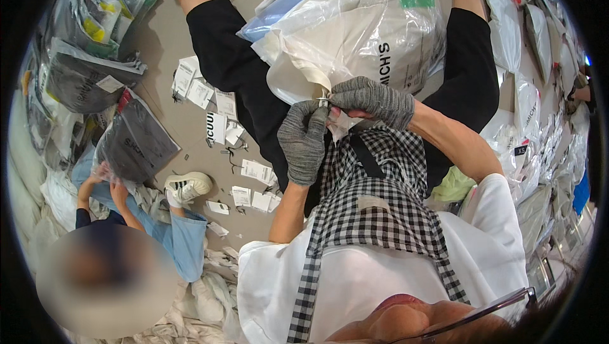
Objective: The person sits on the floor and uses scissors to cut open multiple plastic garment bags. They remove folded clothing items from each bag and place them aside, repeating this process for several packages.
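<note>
My left hand [304,141], in a grey knit glove, is closed in a pinch at the edge of a cream garment [315,75]. From the other side my right hand [377,102], gloved the same way with bare fingertips showing, pinches the same spot. A small white piece, like a label, shows between the fingertips; its kind is too small to tell. The garment sticks partly out of a clear plastic bag [355,43] lying between my legs. A bit of clear plastic [340,127] hangs below my right fingers.
Bagged clothes [273,17] lie under and beyond this bag. Cut paper tags [212,100] litter the floor at left. Another person's hands [111,179] hold a dark bagged garment [139,141]. Bagged garments pile up at far left [95,77] and along the right [526,116].
</note>
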The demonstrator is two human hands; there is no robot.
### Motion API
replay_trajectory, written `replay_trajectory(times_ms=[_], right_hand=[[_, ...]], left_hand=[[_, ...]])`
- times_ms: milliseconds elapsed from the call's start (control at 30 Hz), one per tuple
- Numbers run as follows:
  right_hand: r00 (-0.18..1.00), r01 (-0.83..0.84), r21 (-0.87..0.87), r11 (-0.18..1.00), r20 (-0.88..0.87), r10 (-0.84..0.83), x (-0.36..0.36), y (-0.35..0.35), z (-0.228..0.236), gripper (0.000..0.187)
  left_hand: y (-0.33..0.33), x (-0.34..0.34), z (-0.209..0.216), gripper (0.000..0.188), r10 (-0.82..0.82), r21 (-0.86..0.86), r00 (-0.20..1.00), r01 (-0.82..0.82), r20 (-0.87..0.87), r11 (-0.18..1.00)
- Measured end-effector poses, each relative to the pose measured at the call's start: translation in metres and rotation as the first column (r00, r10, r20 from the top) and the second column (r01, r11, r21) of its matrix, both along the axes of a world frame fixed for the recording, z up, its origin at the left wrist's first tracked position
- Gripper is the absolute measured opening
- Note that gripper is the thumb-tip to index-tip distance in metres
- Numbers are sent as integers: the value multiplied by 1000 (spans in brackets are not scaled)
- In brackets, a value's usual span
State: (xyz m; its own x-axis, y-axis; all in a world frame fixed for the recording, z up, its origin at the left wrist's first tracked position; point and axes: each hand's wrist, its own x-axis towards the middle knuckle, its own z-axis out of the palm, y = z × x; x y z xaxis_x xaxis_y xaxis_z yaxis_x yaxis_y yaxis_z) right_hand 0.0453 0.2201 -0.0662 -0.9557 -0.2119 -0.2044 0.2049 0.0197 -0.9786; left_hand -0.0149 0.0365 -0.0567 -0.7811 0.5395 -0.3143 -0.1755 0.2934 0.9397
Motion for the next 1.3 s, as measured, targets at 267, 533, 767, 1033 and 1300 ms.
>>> replay_trajectory(times_ms=[267, 533, 767, 1033, 1300], right_hand=[[938, -46, 115, 992, -336, 82, 1, 5, -5, 19], [806, -20, 279, 960, -564, 181, -3, 10, -3, 28], [978, -66, -214, 975, 180, 106, 6, -4, 9, 24], [547, 307, -380, 872, 821, 166, 10, -25, 39, 32], [581, 428, -416, 803, 807, 108, 15, -39, 31, 32]], left_hand=[[0, 8, 5, 11, 33, 41, 994, -37, 104, 998], [-5, 5, 3, 14, 41, 62, 964, -59, 263, 996], [-16, 11, -5, 10, 108, 236, 946, -186, 306, 954], [-18, 20, -6, 9, 157, 291, 985, -171, 70, 941], [-14, 22, 2, 11, 209, 354, 972, -232, 104, 906]])
